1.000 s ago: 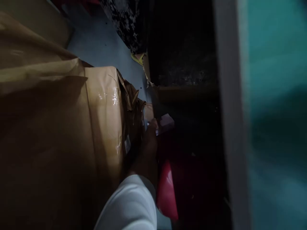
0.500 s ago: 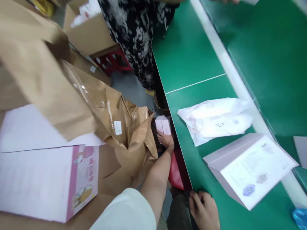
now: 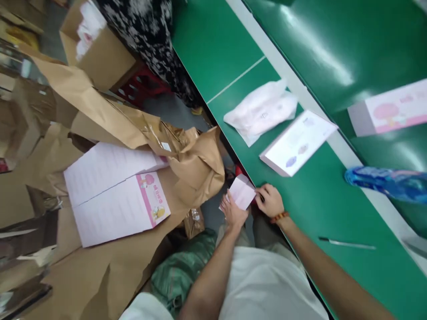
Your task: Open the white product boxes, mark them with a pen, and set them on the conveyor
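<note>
My left hand (image 3: 235,212) grips a small pale pink box (image 3: 240,192) just off the table's edge, thumb and fingers around its near side. At the box's right corner is my right hand (image 3: 269,200), its fingers curled and the fingertips against the box; a beaded bracelet is on the wrist. On the green table (image 3: 320,209) ahead lie a white plastic bag (image 3: 262,111) with something inside and a white carton with printed pictures (image 3: 300,143).
Left of me, flat white cartons with pink ends (image 3: 113,209) lie on brown wrapping paper (image 3: 123,266). A blue bottle (image 3: 387,182), a pen (image 3: 347,243) and a pink-white box (image 3: 393,109) are on the right. A person in patterned trousers (image 3: 150,40) stands ahead, beside an open cardboard box (image 3: 103,58).
My left hand has come up from beside the table with the pale pink box. My right hand has moved from the table edge to the box's corner. The view has shifted.
</note>
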`<action>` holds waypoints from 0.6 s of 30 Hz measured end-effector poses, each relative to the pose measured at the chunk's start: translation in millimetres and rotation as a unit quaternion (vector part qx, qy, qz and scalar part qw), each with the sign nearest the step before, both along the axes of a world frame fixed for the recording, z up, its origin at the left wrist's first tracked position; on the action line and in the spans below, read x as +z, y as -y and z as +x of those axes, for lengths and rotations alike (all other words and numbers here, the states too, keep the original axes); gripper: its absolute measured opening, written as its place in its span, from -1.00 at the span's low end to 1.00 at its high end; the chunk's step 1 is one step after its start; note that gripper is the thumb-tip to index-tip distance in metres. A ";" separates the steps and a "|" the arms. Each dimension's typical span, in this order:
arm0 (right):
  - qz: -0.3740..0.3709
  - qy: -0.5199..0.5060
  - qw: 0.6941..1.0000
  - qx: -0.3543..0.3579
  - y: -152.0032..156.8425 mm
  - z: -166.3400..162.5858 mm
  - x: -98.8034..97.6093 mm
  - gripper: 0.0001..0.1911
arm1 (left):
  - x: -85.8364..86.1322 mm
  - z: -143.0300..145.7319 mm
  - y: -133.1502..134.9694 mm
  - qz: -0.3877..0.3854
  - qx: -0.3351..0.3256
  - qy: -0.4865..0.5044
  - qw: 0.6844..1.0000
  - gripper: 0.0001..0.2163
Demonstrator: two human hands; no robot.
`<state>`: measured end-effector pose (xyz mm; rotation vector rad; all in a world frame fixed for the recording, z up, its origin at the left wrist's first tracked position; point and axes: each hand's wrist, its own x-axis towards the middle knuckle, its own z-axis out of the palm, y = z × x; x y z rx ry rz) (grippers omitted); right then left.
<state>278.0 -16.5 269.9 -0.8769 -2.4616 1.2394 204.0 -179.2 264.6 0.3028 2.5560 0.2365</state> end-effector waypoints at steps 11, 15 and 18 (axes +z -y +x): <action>-0.180 -0.139 0.949 0.217 11.1 69.9 164.4 -0.52 | 177.1 21.5 147.0 0.198 -0.417 -0.143 0.876 -0.19; -0.104 -0.094 0.961 0.238 -9.4 121.9 174.8 -0.57 | 199.5 3.5 136.9 0.217 -0.483 -0.131 0.838 -0.37; -0.108 -0.054 0.985 0.123 -24.1 146.0 178.8 -0.53 | 198.3 -12.6 98.1 0.231 -0.513 -0.129 0.817 -0.44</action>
